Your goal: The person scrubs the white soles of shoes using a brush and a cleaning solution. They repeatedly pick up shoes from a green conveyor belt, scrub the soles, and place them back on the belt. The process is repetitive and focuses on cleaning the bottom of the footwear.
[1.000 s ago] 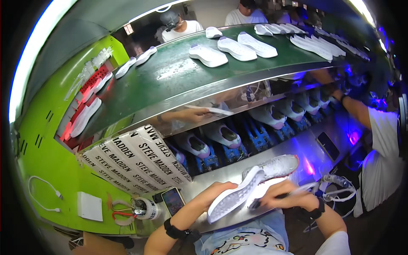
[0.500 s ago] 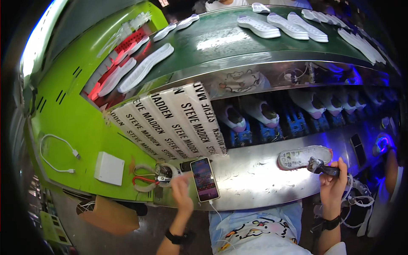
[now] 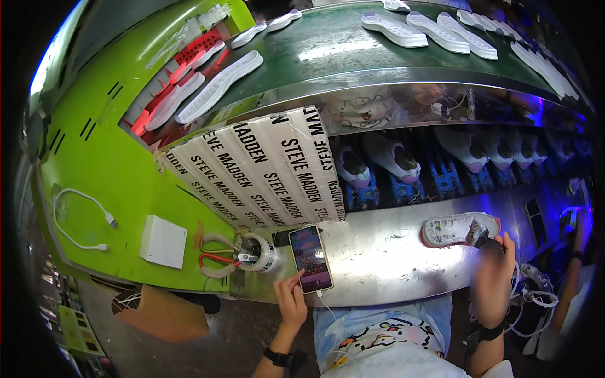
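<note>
on a silvery sheet-metal work surface [image 3: 378, 277], an upright rectangular phone with a lit screen and pale case [image 3: 310, 259] is rested toward the left, a grey and white shoe with a gridded underside [image 3: 444, 230] is laid toward the right, and a flat black rectangular device [image 3: 535, 220] is placed farther right. long white moulded shoe soles [image 3: 220, 87] are spread along a dark green belt [image 3: 309, 70]. a thin white cable [image 3: 55, 214] and a squarish white box [image 3: 164, 242] are supported by a bright lime-green panel [image 3: 120, 164].
</note>
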`<act>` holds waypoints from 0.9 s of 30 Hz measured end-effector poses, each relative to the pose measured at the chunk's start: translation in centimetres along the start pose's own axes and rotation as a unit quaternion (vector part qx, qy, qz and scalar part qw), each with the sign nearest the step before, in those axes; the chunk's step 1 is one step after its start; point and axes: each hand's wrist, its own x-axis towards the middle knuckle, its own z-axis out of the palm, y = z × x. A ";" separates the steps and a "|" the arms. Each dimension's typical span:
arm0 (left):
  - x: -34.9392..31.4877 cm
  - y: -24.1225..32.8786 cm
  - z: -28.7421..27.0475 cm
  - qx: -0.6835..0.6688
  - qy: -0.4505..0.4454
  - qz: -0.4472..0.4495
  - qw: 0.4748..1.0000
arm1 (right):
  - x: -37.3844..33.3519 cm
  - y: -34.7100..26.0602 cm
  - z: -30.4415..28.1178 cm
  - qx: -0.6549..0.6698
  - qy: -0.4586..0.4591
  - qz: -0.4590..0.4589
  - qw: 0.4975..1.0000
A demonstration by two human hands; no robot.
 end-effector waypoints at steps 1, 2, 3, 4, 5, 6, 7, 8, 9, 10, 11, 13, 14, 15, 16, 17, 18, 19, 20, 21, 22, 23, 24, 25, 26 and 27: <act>1.0 -0.4 0.5 -0.027 0.013 0.012 0.999 | 0.1 0.0 0.0 0.002 0.008 -0.005 1.000; 2.0 -0.6 1.0 -0.055 0.026 0.027 0.998 | 0.2 0.0 0.0 0.006 0.015 -0.012 1.000; 2.6 -0.6 1.2 -0.041 0.015 0.032 0.999 | 0.3 0.1 -0.1 0.002 0.040 -0.017 0.999; 3.2 -0.6 1.4 -0.028 0.004 0.038 0.999 | 0.3 0.3 -0.1 -0.001 0.064 -0.022 0.998; 3.6 -0.6 1.6 -0.015 -0.006 0.042 0.999 | 0.4 0.4 -0.1 -0.007 0.087 -0.027 0.996; 4.1 -0.3 1.7 0.004 -0.020 0.053 0.998 | 0.4 0.4 -0.3 0.002 0.095 -0.024 0.995; 4.5 0.0 1.8 0.023 -0.034 0.063 0.997 | 0.4 0.4 -0.6 0.011 0.102 -0.022 0.995; 4.7 0.1 1.8 0.044 -0.049 0.072 0.995 | 0.4 0.5 -0.9 0.020 0.109 -0.017 0.994; 4.7 0.1 1.9 0.026 -0.051 0.069 0.996 | 0.5 0.5 -1.3 0.020 0.112 -0.015 0.993; 4.7 0.0 2.1 0.008 -0.052 0.065 0.996 | 0.7 0.5 -1.6 0.021 0.114 -0.014 0.993; 4.7 -0.1 2.2 -0.009 -0.055 0.062 0.996 | 0.8 0.5 -1.9 0.023 0.118 -0.012 0.993; 4.6 0.0 2.2 -0.016 -0.063 0.056 0.996 | 0.9 0.6 -2.3 0.019 0.113 -0.010 0.993; 4.6 0.0 2.1 -0.020 -0.068 0.052 0.996 | 0.9 0.7 -2.4 0.017 0.111 -0.009 0.994; 4.6 -0.1 2.1 -0.005 -0.073 0.060 0.995 | 1.0 0.7 -2.5 0.019 0.108 -0.006 0.994; 4.6 -0.4 2.0 0.009 -0.079 0.068 0.995 | 1.0 0.8 -2.5 0.021 0.104 -0.003 0.994; 4.6 -0.5 2.0 0.023 -0.084 0.075 0.993 | 1.1 0.7 -2.6 0.022 0.101 0.000 0.995; 4.6 -0.4 2.0 0.017 -0.082 0.074 0.994 | 1.2 0.8 -2.7 0.026 0.096 0.006 0.995; 4.6 -0.4 2.0 0.010 -0.080 0.072 0.994 | 1.4 0.9 -3.0 0.030 0.092 0.012 0.995; 4.7 -0.3 2.1 0.003 -0.078 0.071 0.994 | 1.5 1.0 -3.2 0.035 0.088 0.017 0.995; 4.6 -0.4 2.2 -0.017 -0.071 0.063 0.995 | 1.6 1.2 -3.4 0.035 0.084 0.023 0.996; 4.6 -0.5 2.3 -0.037 -0.063 0.055 0.996 | 1.7 1.3 -3.5 0.035 0.081 0.030 0.996; 4.7 -0.4 2.5 -0.057 -0.056 0.048 0.996 | 1.9 1.5 -3.7 0.036 0.077 0.035 0.996; 4.7 -0.2 2.4 -0.043 -0.059 0.051 0.996 | 2.0 1.8 -3.8 0.031 0.076 0.035 0.996; 4.6 0.2 2.3 -0.029 -0.062 0.054 0.996 | 2.2 2.2 -4.0 0.026 0.075 0.035 0.996; 4.7 0.4 2.2 -0.015 -0.064 0.058 0.996 | 2.5 2.5 -4.1 0.021 0.073 0.035 0.997; 4.7 0.3 2.1 0.008 -0.069 0.066 0.995 | 2.7 2.8 -4.3 0.016 0.076 0.037 0.996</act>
